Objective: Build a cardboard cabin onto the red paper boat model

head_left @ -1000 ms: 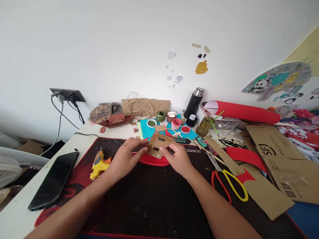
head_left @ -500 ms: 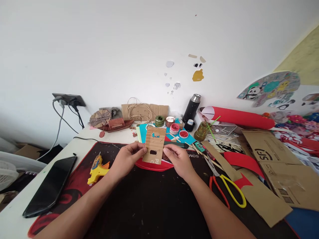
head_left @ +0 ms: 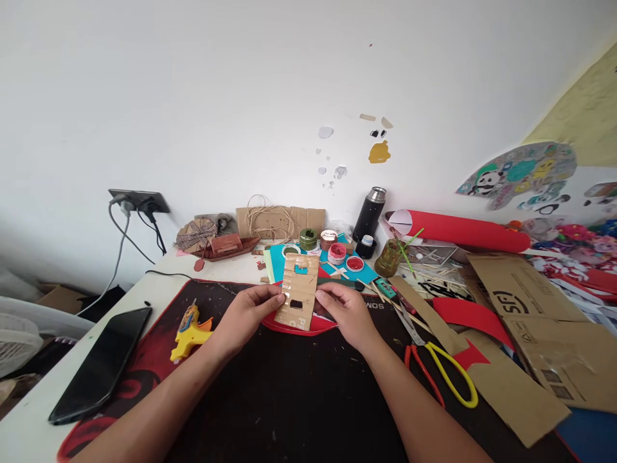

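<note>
Between your left hand (head_left: 247, 316) and right hand (head_left: 348, 316), both pinching its long edges, the cardboard piece (head_left: 299, 287) tilts slightly from upright.

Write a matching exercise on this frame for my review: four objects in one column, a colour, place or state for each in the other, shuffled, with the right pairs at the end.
Things
1. Scissors
2. Cardboard piece
3. Flask
4. Glue gun

Descriptions
A. Black with a silver top, near the wall
B. All-yellow grip, lying beside the left forearm
C. Has two cut-out holes, held between the left hand and right hand
D. One red handle and one yellow handle

Right pairs: 1-D, 2-C, 3-A, 4-B
</note>
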Action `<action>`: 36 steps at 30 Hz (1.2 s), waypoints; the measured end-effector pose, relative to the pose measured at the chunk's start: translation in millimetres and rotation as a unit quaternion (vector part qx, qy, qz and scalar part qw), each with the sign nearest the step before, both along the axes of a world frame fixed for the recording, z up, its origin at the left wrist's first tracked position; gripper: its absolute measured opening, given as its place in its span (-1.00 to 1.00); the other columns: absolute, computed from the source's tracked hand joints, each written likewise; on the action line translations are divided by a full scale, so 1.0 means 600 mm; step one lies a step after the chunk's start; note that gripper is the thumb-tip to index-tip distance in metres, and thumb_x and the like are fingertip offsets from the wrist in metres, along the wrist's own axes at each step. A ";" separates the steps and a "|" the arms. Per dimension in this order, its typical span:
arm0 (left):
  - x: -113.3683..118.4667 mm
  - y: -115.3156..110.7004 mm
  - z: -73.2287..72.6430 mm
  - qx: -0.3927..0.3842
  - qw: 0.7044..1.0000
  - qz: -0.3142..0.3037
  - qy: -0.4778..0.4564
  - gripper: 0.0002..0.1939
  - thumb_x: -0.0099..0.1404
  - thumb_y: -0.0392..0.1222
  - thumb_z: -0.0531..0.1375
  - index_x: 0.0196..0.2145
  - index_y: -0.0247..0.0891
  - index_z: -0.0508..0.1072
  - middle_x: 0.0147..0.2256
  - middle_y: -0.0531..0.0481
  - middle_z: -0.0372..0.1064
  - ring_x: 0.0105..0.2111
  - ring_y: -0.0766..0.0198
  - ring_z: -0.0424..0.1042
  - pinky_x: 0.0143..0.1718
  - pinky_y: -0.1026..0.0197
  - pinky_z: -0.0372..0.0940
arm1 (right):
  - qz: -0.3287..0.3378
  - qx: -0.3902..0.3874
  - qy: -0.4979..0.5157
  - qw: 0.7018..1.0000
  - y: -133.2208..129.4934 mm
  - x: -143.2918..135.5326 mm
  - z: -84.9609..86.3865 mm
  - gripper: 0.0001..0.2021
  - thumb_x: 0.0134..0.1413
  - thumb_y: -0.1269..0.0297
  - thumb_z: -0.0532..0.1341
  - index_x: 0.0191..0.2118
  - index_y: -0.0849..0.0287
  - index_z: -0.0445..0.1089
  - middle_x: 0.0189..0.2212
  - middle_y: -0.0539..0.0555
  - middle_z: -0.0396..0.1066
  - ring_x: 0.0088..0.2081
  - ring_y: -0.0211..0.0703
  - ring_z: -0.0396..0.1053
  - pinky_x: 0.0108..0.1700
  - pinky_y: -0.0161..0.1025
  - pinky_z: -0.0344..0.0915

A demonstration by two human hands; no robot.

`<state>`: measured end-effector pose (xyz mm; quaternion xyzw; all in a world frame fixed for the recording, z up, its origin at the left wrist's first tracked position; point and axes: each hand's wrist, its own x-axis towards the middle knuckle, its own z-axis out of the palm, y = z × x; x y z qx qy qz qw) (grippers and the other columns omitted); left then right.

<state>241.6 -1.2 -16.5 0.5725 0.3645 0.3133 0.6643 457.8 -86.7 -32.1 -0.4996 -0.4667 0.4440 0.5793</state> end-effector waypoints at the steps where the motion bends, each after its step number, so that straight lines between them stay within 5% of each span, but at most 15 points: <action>1: 0.000 0.000 0.002 -0.003 1.000 0.000 -0.001 -0.54 0.05 0.21 0.53 -0.33 -0.24 0.66 -0.30 -0.04 0.62 -0.28 0.16 0.52 -0.14 0.15 0.43 | 0.002 0.001 0.004 1.000 0.000 0.000 0.000 -0.62 0.15 -0.16 0.41 -0.22 0.08 0.59 -0.35 0.06 0.59 -0.32 -0.03 0.56 -0.17 -0.07 0.57; 8: -0.003 -0.002 0.007 -0.019 1.000 -0.008 -0.016 -0.56 0.02 0.18 0.56 -0.34 -0.23 0.68 -0.31 -0.05 0.65 -0.25 0.14 0.54 -0.08 0.14 0.43 | 0.013 -0.013 0.026 0.999 -0.002 -0.001 0.009 -0.56 0.09 -0.20 0.44 -0.21 0.12 0.61 -0.32 0.08 0.58 -0.33 -0.08 0.50 -0.20 -0.12 0.49; 13: -0.007 -0.010 0.016 -0.103 0.991 -0.018 -0.080 -0.60 -0.04 0.05 0.62 -0.34 -0.25 0.70 -0.33 -0.08 0.65 -0.30 0.19 0.54 -0.18 0.23 0.41 | 0.060 0.010 0.066 0.996 -0.005 -0.005 0.010 -0.57 0.18 -0.16 0.42 -0.10 0.14 0.64 -0.40 0.04 0.55 -0.38 -0.16 0.44 -0.24 -0.19 0.40; 21: -0.002 -0.033 0.025 -0.225 0.959 -0.140 -0.105 -0.65 0.03 -0.06 0.61 -0.32 -0.32 0.71 -0.42 -0.07 0.58 -0.43 0.31 0.47 -0.32 0.30 0.37 | 0.156 0.000 0.126 0.980 -0.007 -0.015 0.003 -0.57 0.23 -0.12 0.41 -0.05 0.17 0.63 -0.44 0.03 0.52 -0.48 -0.26 0.28 -0.39 -0.27 0.18; 36: -0.002 -0.046 0.015 -0.268 0.937 -0.197 -0.110 -0.70 0.07 -0.09 0.58 -0.33 -0.34 0.70 -0.42 -0.07 0.53 -0.40 0.32 0.43 -0.31 0.34 0.31 | 0.224 -0.068 0.242 0.942 -0.016 -0.037 0.011 -0.56 0.07 -0.08 0.53 -0.15 0.21 0.61 -0.42 0.00 0.40 -0.52 -0.35 0.18 -0.46 -0.29 -0.02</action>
